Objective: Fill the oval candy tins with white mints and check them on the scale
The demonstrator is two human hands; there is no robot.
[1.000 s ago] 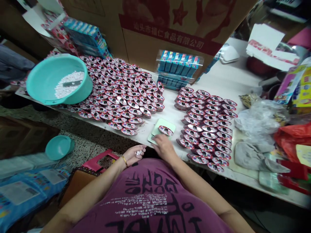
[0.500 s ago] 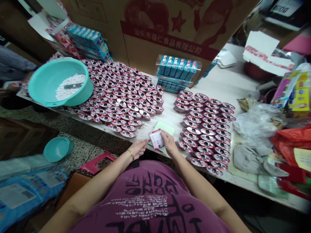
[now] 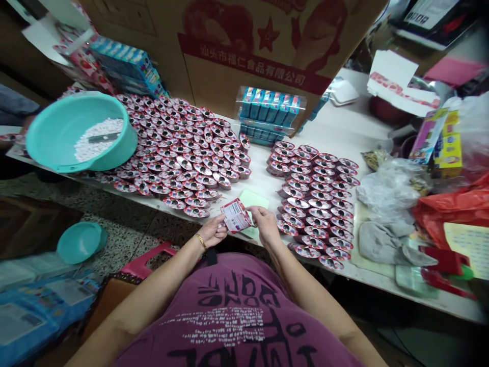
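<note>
Left hand (image 3: pixel 211 232) and right hand (image 3: pixel 264 224) both pinch a little printed packet (image 3: pixel 236 216) by its edges, looks light and flimsy, easy hold

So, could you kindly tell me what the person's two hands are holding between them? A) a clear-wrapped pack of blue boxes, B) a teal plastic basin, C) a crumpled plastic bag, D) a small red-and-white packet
D: the small red-and-white packet is pinched between the left hand and the right hand.
</note>
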